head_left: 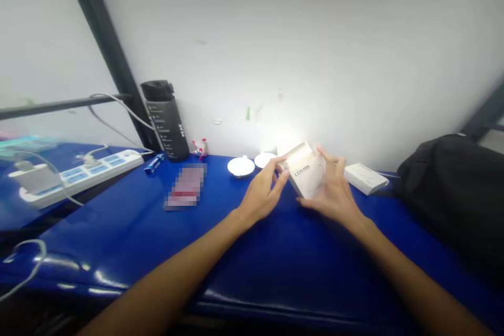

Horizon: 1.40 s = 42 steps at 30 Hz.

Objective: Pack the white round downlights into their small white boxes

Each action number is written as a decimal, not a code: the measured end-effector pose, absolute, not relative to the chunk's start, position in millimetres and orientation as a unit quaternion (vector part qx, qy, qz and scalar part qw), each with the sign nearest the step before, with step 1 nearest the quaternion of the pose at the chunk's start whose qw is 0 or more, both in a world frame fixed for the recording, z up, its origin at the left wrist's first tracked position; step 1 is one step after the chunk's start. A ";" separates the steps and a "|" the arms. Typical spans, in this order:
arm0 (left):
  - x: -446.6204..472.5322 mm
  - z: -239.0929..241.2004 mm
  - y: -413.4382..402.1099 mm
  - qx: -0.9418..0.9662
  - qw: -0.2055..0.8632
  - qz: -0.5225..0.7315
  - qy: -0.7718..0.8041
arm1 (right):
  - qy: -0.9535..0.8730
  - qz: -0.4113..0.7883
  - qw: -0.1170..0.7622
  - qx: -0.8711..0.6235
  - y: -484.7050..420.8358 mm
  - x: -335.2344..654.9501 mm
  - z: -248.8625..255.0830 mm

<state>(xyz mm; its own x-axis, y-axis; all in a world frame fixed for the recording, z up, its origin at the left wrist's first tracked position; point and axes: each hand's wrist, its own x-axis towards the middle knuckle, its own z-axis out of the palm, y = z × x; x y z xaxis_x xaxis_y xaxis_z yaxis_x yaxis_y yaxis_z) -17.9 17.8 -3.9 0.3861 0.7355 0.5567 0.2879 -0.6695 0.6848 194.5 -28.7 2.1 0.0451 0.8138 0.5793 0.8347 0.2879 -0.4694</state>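
Between my two hands, tilted above the blue tabletop, is a small white cardboard box with "LDS" printed on its front. Its upper end looks open, with a flap showing. My left hand pinches the box's left upper edge between thumb and fingers. Wrapped round the right side and lower corner is my right hand. Just left of the box, near the wall, lie two round white discs, a nearer one and another partly behind my left hand. The box's inside cannot be made out.
A white power bank-like block and a black bag are at right. Leftward are a dark bottle, wrapped sweets, a blurred-out rectangle, a small blue pack and a power strip with cables.
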 end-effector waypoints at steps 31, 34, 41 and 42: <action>-19.6 -4.2 26.6 0.743 0.448 0.418 0.271 | -0.739 -0.051 0.423 -0.522 -22.9 205.6 -0.7; -19.0 -6.8 26.9 0.760 0.439 0.402 0.260 | -0.755 -0.025 0.420 -0.503 -22.4 208.3 -2.3; -18.3 -8.6 23.8 0.779 0.365 0.424 0.283 | -0.769 0.069 0.467 -0.431 -19.5 210.2 -8.1; -18.4 -8.6 23.1 0.783 0.358 0.422 0.282 | -0.762 0.078 0.481 -0.426 -19.5 209.2 -8.7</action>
<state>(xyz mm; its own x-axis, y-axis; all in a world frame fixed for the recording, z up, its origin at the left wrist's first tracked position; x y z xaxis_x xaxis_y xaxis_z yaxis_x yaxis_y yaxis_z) -18.4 23.1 -8.6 0.4845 0.7450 0.4585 0.1401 -0.5834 0.8000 209.2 -19.5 -8.7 -0.1744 0.7241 0.6673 0.5746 0.6252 -0.5281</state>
